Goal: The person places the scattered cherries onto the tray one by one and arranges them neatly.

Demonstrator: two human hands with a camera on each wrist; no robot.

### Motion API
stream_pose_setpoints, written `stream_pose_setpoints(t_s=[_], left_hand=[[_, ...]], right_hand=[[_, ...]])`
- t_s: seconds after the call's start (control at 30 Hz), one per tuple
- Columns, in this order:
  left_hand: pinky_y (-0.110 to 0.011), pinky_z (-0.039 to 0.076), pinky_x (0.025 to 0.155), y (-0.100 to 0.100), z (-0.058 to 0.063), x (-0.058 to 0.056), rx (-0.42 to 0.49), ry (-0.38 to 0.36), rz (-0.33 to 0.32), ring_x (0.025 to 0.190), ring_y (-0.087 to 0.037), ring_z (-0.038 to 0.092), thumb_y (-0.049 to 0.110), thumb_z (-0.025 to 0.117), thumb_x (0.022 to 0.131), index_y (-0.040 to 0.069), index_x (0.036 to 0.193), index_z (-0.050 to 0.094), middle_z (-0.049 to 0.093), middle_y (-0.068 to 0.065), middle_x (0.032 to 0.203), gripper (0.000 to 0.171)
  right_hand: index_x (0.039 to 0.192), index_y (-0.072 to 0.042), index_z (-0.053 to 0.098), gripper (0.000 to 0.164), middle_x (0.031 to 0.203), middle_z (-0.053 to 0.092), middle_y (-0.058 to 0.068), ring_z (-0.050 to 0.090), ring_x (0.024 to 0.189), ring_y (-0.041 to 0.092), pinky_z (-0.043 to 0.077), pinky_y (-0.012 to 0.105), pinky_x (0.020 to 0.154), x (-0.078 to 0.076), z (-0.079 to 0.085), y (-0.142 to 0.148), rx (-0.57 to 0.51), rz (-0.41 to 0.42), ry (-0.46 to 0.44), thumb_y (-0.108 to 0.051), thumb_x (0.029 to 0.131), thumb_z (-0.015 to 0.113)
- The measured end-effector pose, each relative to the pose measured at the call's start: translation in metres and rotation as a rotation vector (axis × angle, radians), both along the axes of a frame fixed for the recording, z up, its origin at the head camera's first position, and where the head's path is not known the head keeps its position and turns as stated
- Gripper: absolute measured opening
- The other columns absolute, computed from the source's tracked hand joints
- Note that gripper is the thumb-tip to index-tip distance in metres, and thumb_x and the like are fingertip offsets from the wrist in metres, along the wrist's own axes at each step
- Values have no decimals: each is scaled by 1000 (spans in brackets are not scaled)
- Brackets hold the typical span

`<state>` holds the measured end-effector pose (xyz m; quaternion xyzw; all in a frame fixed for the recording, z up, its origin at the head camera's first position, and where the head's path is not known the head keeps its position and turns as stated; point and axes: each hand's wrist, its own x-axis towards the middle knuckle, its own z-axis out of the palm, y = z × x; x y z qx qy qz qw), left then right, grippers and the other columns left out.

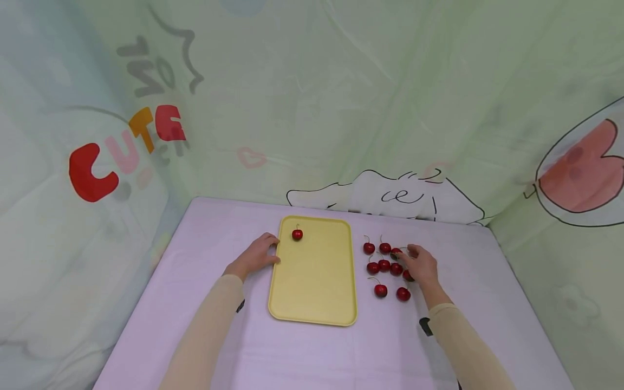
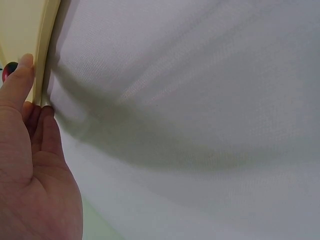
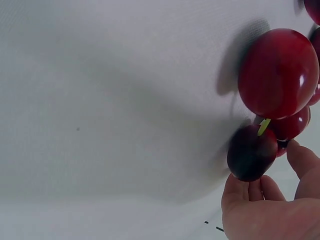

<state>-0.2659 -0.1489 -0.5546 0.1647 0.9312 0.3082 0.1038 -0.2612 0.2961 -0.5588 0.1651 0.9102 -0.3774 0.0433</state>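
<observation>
Presently, one cherry [image 1: 297, 235] sits inside the yellow tray [image 1: 314, 281], near its far left corner. Nine further cherries [image 1: 384, 265] are visible in a loose cluster on the pale tablecloth [image 1: 312, 355], to the right of the tray and apart from it. Left hand [image 1: 253, 256]: pinching the tray's left rim, thumb laid over the top edge, fingers against the outer side. Right hand [image 1: 422, 266]: at the right side of the cluster, thumb and fingers bent and parted near the fruit; a dark cherry [image 3: 252, 155] lies by the fingertips in the right wrist view, but whether any is gripped cannot be determined. Handling assessment: each cherry is judged light, with a glossy skin likely to slip or roll under a one-sided push. Firmness is not established. Recommended hold: thumb and fingertips on opposite sides of the round body, lightly, rather than by the thin stem [image 3: 263, 127], which may bend or detach. The tray appears stiff and light; its raised rim offers a sound hold.
</observation>
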Motion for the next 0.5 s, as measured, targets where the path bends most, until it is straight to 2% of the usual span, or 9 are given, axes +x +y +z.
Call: stream_pose_setpoints(t_s=[0.5], left_hand=[[-38,36,113,-1,0,0,-4,-19,8,126,-28,47,17,75,87,-3,131,55,50,-14,133,52]], right_hand=[[144,3,41,53,139,46,27,45,127,42,43,51,106,-9,-4,-9,38,73,18,-19,99,58]])
